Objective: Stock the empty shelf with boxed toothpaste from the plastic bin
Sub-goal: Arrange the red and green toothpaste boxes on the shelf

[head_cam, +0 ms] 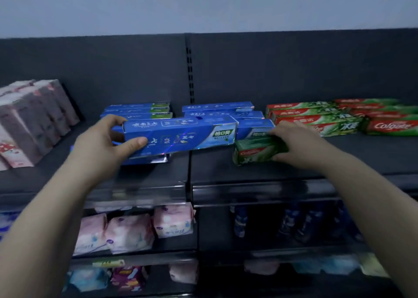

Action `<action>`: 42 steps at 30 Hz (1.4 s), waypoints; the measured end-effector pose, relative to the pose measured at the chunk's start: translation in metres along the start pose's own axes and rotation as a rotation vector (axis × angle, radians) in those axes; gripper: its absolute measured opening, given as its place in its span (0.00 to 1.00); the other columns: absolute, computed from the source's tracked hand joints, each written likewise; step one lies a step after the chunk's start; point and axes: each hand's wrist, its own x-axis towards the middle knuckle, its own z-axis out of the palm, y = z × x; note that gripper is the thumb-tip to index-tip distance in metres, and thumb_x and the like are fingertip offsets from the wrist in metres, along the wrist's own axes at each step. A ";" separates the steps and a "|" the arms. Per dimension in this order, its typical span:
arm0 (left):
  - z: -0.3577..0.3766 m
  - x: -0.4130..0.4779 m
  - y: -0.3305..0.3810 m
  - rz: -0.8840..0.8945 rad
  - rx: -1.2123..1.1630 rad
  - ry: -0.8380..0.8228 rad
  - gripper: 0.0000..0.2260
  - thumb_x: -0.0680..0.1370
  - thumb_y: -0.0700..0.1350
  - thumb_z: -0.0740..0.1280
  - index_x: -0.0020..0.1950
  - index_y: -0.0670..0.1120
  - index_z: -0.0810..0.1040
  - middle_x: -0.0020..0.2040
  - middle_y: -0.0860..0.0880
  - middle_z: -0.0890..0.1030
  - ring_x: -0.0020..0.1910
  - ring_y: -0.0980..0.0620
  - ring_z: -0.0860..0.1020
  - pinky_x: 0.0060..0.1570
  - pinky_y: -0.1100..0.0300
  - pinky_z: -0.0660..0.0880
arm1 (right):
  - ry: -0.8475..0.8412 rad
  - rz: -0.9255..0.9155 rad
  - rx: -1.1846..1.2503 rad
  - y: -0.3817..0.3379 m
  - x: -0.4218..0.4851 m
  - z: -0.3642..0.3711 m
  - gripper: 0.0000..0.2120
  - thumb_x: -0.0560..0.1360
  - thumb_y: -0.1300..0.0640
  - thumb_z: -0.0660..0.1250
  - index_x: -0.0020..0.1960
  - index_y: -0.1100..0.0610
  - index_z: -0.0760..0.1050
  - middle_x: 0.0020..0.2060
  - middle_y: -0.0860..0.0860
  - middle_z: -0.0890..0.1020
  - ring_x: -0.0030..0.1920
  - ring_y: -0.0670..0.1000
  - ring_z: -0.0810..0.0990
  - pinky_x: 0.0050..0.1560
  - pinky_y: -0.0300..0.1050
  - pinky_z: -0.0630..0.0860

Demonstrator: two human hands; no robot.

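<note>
Boxes (181, 137) in hands (99, 141) (blue, green)

Two hands, left hand (106, 144) and right hand (294, 144); one held blue box (181, 137); one held green box (255, 150).

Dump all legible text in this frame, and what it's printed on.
"Colgate": red-and-green toothpaste box, far right of the shelf.
"Colgate": green toothpaste box gripped by the right hand, blurred but legible.
"三七": blue toothpaste box held by the left hand.
Other Chinese print on the boxes, and the pink packs below: too blurred to read.
</note>
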 end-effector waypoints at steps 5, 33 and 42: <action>0.026 -0.004 0.030 -0.027 0.054 0.017 0.22 0.69 0.56 0.73 0.59 0.52 0.72 0.49 0.47 0.79 0.46 0.44 0.78 0.45 0.54 0.70 | 0.029 0.004 0.151 0.035 -0.018 -0.016 0.26 0.66 0.45 0.75 0.62 0.50 0.74 0.57 0.49 0.77 0.57 0.52 0.73 0.58 0.48 0.69; 0.296 -0.036 0.241 0.197 -0.610 -0.716 0.05 0.78 0.39 0.66 0.53 0.46 0.76 0.35 0.46 0.76 0.38 0.45 0.69 0.39 0.52 0.68 | 0.184 0.198 1.525 0.194 -0.049 -0.020 0.07 0.78 0.55 0.63 0.54 0.54 0.78 0.44 0.48 0.84 0.46 0.50 0.81 0.53 0.49 0.78; 0.301 -0.031 0.252 0.563 0.235 -0.061 0.28 0.70 0.53 0.73 0.67 0.50 0.69 0.60 0.50 0.73 0.58 0.47 0.73 0.53 0.52 0.72 | 0.330 0.206 1.627 0.218 -0.048 -0.025 0.21 0.67 0.55 0.74 0.56 0.56 0.70 0.47 0.52 0.83 0.44 0.50 0.83 0.41 0.44 0.79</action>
